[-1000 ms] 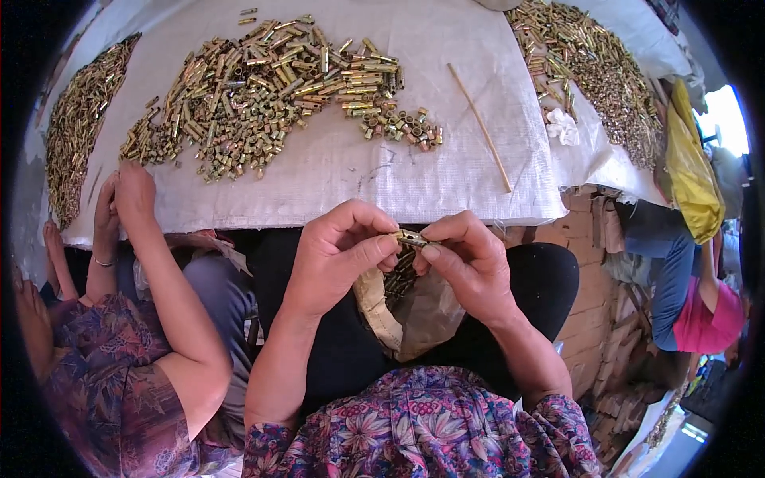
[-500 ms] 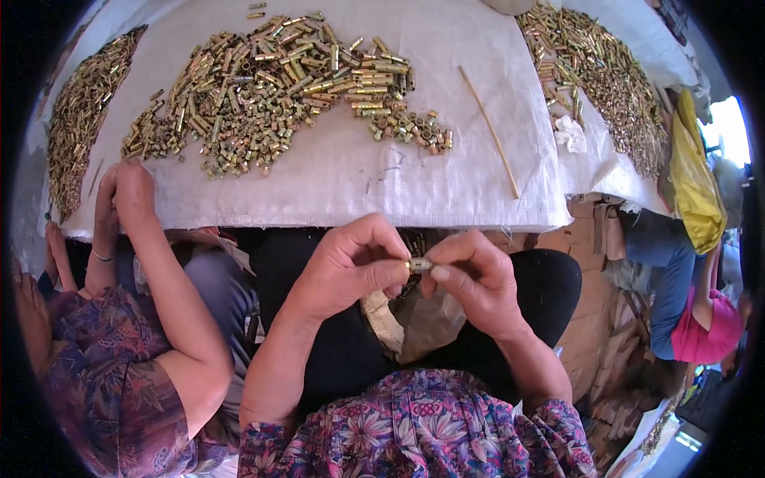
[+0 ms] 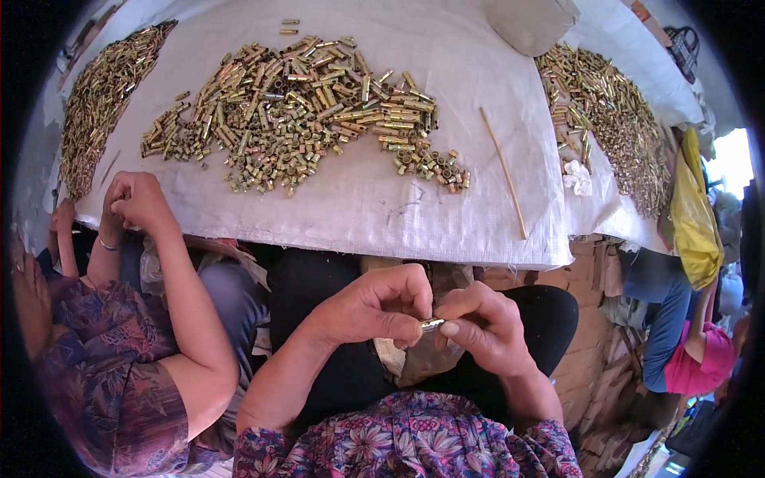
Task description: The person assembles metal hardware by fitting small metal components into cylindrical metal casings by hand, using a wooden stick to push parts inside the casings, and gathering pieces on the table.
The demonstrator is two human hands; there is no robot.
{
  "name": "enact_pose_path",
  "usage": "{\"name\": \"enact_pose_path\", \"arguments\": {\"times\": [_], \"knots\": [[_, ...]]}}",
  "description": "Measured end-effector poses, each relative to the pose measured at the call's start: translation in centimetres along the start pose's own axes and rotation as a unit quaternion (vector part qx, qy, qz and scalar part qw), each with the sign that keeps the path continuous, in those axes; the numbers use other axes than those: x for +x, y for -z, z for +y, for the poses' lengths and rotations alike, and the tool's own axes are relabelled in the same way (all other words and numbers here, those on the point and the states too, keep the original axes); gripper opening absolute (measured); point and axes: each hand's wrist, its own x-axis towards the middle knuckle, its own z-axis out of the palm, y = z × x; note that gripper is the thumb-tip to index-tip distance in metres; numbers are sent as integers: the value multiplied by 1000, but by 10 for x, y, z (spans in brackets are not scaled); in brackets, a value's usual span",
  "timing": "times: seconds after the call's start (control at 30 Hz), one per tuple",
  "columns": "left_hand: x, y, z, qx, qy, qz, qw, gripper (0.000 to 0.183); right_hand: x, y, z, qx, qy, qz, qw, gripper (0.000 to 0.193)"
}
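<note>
Over my lap, my left hand [image 3: 381,309] and my right hand [image 3: 486,325] pinch a small shiny brass-coloured metal sleeve [image 3: 432,325] from its two ends. Thumb and forefinger of each hand close on it, so only its middle shows. On the white woven sheet [image 3: 382,227] in front lies a heap of longer brass-coloured tubes [image 3: 319,76]. Short ring-like metal collars [image 3: 279,155] spread along its near side. A smaller group of collars [image 3: 438,169] lies to the right.
A thin wooden stick [image 3: 504,174] rests right of the heap. Further piles of metal parts stand far left [image 3: 111,103] and right [image 3: 610,111]. A co-worker's arm [image 3: 179,279] is close on my left. Beyond the right pile hangs a yellow sack [image 3: 693,215].
Both my hands sit lower in the picture and slightly right, still pinching the sleeve, which is now tilted. The table also appears lower. The co-worker's hands have drawn together near the table edge.
</note>
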Motion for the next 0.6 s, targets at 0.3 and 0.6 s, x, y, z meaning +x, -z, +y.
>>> {"name": "enact_pose_path", "arguments": {"times": [0.3, 0.6], "knots": [[28, 36, 56, 450, -21, 309, 838, 14, 46, 51, -9, -310, -74, -43, 947, 15], [68, 63, 60, 691, -134, 419, 573, 14, 199, 84, 14, -433, 158, 159, 873, 14]]}}
